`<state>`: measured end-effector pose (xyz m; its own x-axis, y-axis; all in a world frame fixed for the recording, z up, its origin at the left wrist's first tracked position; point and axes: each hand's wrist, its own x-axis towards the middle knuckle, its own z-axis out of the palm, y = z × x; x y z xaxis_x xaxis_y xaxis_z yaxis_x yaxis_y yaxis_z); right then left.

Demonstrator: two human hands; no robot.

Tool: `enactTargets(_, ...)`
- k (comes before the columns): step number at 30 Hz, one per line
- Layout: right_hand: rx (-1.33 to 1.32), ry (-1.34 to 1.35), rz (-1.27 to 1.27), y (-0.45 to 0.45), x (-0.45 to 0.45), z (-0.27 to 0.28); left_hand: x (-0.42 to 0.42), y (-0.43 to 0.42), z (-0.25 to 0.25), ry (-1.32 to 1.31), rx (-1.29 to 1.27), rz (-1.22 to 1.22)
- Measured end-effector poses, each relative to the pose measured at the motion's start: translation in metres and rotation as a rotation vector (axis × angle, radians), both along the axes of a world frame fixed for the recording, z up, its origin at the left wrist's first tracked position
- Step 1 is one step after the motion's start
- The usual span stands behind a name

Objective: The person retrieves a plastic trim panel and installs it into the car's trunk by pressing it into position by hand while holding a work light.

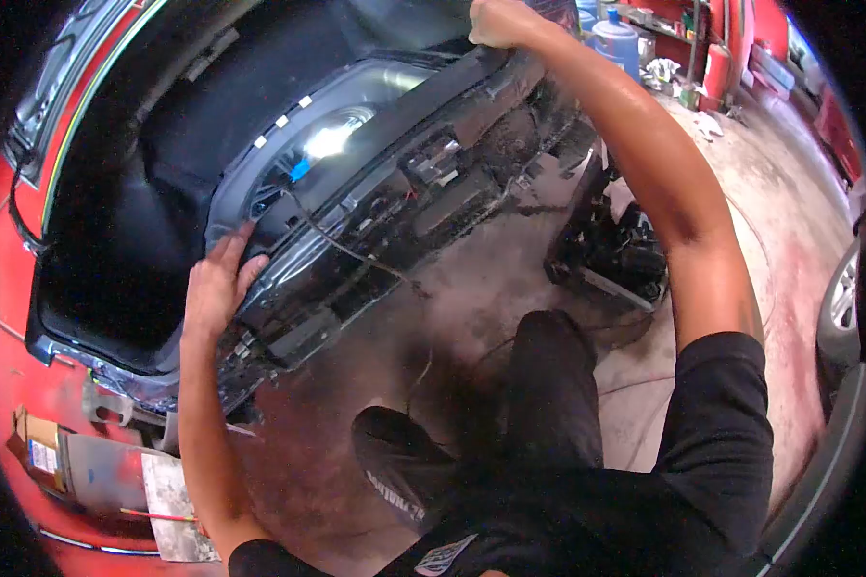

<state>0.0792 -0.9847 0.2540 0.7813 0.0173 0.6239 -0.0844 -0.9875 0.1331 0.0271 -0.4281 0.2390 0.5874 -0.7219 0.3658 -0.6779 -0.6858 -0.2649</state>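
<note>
An open car trunk (164,144) with black lining fills the upper left. My left hand (217,279) rests at the left end of its rear sill, fingers spread over the edge near a blue piece (301,170). Up at the top, my right hand (502,23) is curled at the far end of a long dark trim strip (414,111); its fingers look wrapped round the edge. Between my hands a thin cable (342,245) hangs over the exposed rear panel.
A black car part (611,240) lies on the floor to the right. Blue water jugs (616,43) and a red cylinder (717,69) stand at the back. A cardboard box (40,452) is at lower left, and a car wheel (842,298) at far right.
</note>
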Motion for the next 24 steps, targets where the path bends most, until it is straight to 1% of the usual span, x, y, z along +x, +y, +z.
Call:
enactTargets(2, -0.429, 0.197, 0.052, -0.019, 0.009, 0.01, 0.004, 0.0, -0.003, -0.153, 0.096, -0.065)
enactTargets(3, -0.459, 0.218, 0.069, -0.029, 0.017, 0.012, 0.008, 0.002, -0.007, -0.228, 0.143, -0.094)
enactTargets(5, -0.519, 0.259, 0.107, -0.055, 0.046, 0.009, 0.017, 0.007, -0.012, -0.298, 0.183, -0.09)
enactTargets(6, -0.338, 0.409, 0.118, -0.053, 0.052, 0.011, 0.019, 0.007, -0.014, -0.331, 0.205, -0.087)
enactTargets(9, -0.634, 0.338, 0.071, -0.052, 0.05, 0.006, 0.022, 0.005, -0.019, -0.36, 0.19, -0.058)
enactTargets(12, -0.69, 0.611, 0.082, -0.049, 0.061, 0.019, 0.021, 0.005, -0.022, -0.393, 0.188, -0.058)
enactTargets(15, -0.029, 0.394, 0.026, -0.068, 0.069, -0.002, 0.021, 0.005, -0.023, -0.38, 0.17, -0.087)
enactTargets(18, 0.513, 0.125, 0.297, -0.033, 0.0, -0.001, 0.016, 0.001, -0.023, -0.388, 0.158, -0.07)
enactTargets(19, 0.047, 0.095, 0.335, -0.039, 0.011, 0.001, 0.015, -0.001, -0.025, -0.373, 0.148, -0.049)
enactTargets(22, 0.438, 0.128, 0.336, -0.034, 0.015, -0.009, 0.004, -0.008, -0.021, -0.306, 0.153, 0.027)
enactTargets(24, 0.607, 0.125, 0.351, -0.028, 0.021, -0.011, 0.011, -0.003, -0.023, -0.345, 0.154, 0.001)
